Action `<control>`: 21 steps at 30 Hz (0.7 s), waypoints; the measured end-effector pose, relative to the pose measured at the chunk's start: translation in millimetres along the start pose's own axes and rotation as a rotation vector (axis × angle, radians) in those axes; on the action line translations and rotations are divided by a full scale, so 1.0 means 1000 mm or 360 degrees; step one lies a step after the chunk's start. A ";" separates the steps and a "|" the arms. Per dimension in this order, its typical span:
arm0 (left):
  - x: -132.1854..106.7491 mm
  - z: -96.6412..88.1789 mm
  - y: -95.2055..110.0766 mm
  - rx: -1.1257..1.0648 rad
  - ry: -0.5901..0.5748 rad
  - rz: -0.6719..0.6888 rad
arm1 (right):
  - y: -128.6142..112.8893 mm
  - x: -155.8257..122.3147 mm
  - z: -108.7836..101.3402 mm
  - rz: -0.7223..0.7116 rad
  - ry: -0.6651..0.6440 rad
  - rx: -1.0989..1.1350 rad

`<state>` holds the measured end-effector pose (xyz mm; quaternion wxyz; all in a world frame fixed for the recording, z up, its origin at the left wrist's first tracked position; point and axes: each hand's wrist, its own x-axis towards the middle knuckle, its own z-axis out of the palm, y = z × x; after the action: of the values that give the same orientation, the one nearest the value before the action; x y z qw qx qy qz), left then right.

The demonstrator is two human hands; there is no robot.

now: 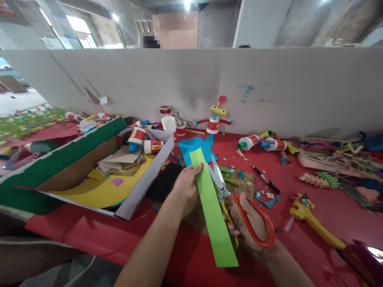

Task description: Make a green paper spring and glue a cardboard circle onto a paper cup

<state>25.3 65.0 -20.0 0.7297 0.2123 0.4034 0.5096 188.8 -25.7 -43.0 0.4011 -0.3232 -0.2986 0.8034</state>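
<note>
My left hand (pixel 186 187) pinches the upper part of a long green paper strip (pixel 213 211), thumb on its front. My right hand (pixel 249 225) grips a pair of scissors (pixel 223 187) with red and yellow handles. The blades are parted and lie along the right edge of the strip near its upper half. Both hands hover over the red table (pixel 299 207). A blue paper sheet (pixel 194 147) lies on the table just beyond the strip's top end.
An open cardboard box (pixel 140 187) with yellow paper, brown paper and paper cups sits at left. A cup robot figure (pixel 214 121) stands by the grey wall. A yellow glue gun (pixel 314 225), paper scraps, a pen and more cup crafts lie at right.
</note>
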 end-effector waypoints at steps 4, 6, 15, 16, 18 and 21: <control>-0.003 0.006 -0.002 -0.0002 -0.0029 0.0002 | 0.003 0.001 -0.002 0.0100 0.0001 0.0177; -0.002 0.007 -0.001 -0.0011 -0.0035 -0.0025 | 0.005 0.002 -0.002 0.0101 0.0043 0.0169; -0.001 0.007 -0.002 -0.0074 0.0060 -0.0045 | 0.006 0.005 -0.003 0.0186 -0.0035 0.0310; -0.002 0.008 -0.004 -0.0060 0.0050 -0.0041 | 0.006 0.006 -0.003 0.0184 -0.0042 0.0312; -0.003 0.010 -0.005 -0.0040 0.0042 -0.0038 | 0.005 0.006 -0.003 0.0165 -0.0064 0.0312; -0.003 0.009 -0.006 -0.0076 0.0056 -0.0062 | 0.003 0.005 -0.002 0.0155 -0.0098 0.0304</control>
<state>35.0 60.8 -17.9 0.7372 0.1778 0.4080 0.5084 186.2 -22.6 -48.1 0.3811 -0.2728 -0.2168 0.8563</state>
